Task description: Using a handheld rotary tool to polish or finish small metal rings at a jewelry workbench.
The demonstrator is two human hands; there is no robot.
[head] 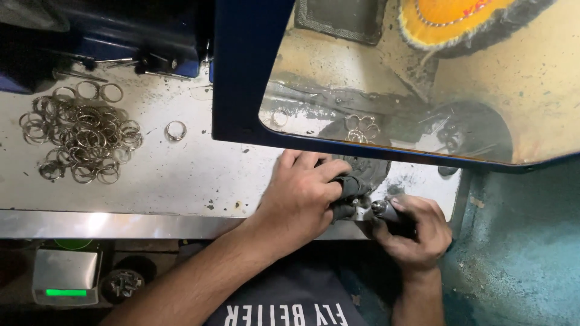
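My left hand (302, 193) presses down on a dark cloth pad (362, 172) at the near edge of the white workbench (181, 181), gripping it with curled fingers. My right hand (417, 232) is closed around a dark rotary handpiece (389, 212) whose metal tip points at the cloth by my left fingers. Any small piece under the tip is hidden. A pile of several metal rings (81, 136) lies at the bench's left, and a single ring (175, 130) sits apart to its right.
A blue-framed clear shield (241, 72) stands over the bench; behind it are a few more rings (361, 127) and an orange buffing wheel (453, 18). A small scale with a green display (65, 278) sits below the bench's metal edge.
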